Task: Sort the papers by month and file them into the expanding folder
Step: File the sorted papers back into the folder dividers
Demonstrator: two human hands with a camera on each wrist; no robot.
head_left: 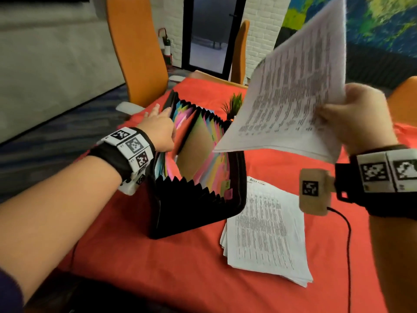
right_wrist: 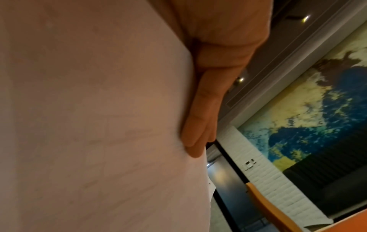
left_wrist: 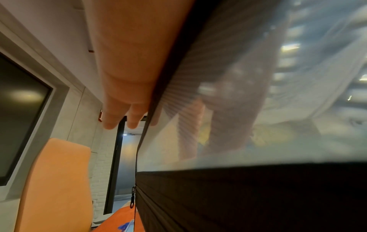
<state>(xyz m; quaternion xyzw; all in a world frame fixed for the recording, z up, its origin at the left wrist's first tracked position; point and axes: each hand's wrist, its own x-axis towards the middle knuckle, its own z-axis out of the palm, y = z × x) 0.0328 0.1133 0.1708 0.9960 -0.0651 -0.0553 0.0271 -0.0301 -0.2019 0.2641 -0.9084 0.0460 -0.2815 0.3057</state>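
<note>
Folder [head_left: 198, 206], black, expanding, stands fanned open on red tablecloth [head_left: 158, 267], coloured dividers showing. Your left hand [head_left: 158, 129] lies flat, fingers straight, against its left outer wall. Your right hand [head_left: 358, 116] pinches raised sheaf of papers [head_left: 291, 86] above folder's right side. Paper stack [head_left: 266, 233] lies right of folder, touching it.

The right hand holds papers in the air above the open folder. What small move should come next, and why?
Probably lower the papers in the right hand toward the wide gap of the expanding folder: the left hand holds its pockets spread, and the sheets hang tilted just above it.
</note>
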